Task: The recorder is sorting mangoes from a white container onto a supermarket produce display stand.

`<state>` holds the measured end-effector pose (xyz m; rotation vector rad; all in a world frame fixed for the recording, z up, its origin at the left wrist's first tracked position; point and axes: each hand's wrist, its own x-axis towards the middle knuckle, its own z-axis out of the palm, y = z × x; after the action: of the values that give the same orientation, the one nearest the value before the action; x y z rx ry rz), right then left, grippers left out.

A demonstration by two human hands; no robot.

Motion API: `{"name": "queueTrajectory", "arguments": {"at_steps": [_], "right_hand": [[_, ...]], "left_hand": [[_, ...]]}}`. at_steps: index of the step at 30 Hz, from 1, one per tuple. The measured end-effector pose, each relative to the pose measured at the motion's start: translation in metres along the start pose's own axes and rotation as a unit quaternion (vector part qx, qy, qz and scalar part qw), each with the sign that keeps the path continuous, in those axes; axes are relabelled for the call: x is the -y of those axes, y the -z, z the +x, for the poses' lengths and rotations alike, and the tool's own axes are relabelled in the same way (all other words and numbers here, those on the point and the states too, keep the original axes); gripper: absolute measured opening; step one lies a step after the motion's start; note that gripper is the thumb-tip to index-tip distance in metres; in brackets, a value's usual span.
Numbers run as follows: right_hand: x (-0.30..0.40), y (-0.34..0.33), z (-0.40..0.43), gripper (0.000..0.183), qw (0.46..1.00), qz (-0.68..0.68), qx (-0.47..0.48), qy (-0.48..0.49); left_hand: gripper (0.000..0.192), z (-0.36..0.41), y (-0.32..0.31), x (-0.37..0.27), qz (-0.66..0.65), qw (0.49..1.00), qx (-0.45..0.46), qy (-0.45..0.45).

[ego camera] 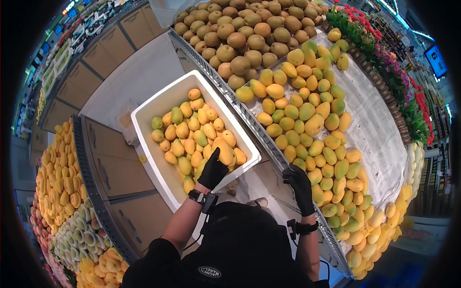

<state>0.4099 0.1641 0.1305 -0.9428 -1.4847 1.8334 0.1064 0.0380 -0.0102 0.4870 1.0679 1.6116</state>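
My left hand, in a black glove, is over the near end of a white foam box and holds a large yellow mango. Beneath it, smaller yellow and green mangoes lie loose in the box. On the metal rail of the fruit stand rests my right hand, also gloved in black, its fingers curled over the edge. Just beyond that hand, a pile of yellow-green mangoes covers part of the stand. Whether the right fingers grip the rail firmly is hard to tell.
Round brown fruit is heaped at the stand's far end. White paper lines its right part, edged by a brown wooden fence and artificial-looking flowers. Another fruit stand with a dark rim curves along the left. A plastic bag is on the floor.
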Motion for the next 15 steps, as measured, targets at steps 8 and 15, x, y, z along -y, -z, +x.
{"name": "queueTrajectory", "arguments": {"at_steps": [8,15], "right_hand": [[-0.007,-0.021,0.019,0.041,0.999,-0.031,0.023,-0.023],[-0.001,-0.031,0.038,0.037,0.996,-0.058,0.054,-0.040]], "left_hand": [[0.035,-0.006,0.050,-0.054,-0.004,0.960,-0.268,0.077],[0.031,-0.022,0.093,-0.077,0.090,0.933,-0.337,0.089]]}}
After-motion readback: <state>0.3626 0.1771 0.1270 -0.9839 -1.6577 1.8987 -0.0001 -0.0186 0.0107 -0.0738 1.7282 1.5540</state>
